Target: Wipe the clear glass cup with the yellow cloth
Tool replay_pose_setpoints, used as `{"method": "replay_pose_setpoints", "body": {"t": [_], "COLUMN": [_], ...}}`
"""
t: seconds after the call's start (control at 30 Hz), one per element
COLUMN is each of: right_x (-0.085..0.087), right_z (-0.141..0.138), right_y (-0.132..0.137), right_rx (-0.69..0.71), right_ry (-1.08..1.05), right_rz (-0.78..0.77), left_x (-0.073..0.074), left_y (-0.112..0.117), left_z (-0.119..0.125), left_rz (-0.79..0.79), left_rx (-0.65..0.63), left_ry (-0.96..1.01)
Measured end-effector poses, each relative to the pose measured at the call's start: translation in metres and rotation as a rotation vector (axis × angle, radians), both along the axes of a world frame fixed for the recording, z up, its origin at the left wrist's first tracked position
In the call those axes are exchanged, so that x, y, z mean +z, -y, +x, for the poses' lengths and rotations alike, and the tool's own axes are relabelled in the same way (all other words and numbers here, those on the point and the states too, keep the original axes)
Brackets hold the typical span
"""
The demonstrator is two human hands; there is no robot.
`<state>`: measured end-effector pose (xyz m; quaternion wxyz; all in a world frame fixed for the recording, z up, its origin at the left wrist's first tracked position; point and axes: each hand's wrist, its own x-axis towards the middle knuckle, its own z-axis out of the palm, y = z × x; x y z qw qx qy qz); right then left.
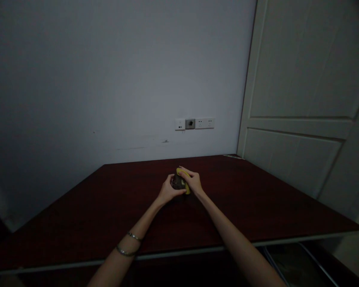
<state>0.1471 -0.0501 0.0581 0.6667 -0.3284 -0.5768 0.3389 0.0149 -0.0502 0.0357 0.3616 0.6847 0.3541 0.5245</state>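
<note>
Near the middle of the table, both hands come together around a small dark, rounded object [178, 183] with a slight sheen and a pale patch on it; its exact kind is hard to make out in the dim light. My left hand [168, 191] wraps round its left side and underside, thumb toward the right. From the right, my right hand [194, 182] grips a flat yellow piece [187, 188], like a sponge or cloth, pressed against the object's right side. Fingers cover much of both things.
The dark red table [122, 207] reaches back to a pale wall [131, 79]. Sockets and switches [194, 124] are set in that wall. A white panelled door [299, 79] stands at the right. Below the front edge, a metal-framed item [299, 263] shows at lower right.
</note>
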Motion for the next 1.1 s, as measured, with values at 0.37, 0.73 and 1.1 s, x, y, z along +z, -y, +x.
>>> {"method": "replay_pose_setpoints", "body": {"t": [0.37, 0.73, 1.1], "right_x": [0.003, 0.000, -0.003], "right_z": [-0.005, -0.005, -0.003], "right_y": [0.004, 0.006, -0.002], "right_rx": [0.073, 0.118, 0.022], "right_ry": [-0.075, 0.011, -0.125], "right_rz": [0.058, 0.101, -0.016], "left_x": [0.007, -0.001, 0.006], "left_y": [0.000, -0.011, -0.003], "left_z": [-0.003, -0.002, 0.001], "left_rz": [-0.098, -0.100, -0.103], "left_rx": [-0.087, 0.004, -0.056], "left_ry": [0.200, 0.197, 0.220]}}
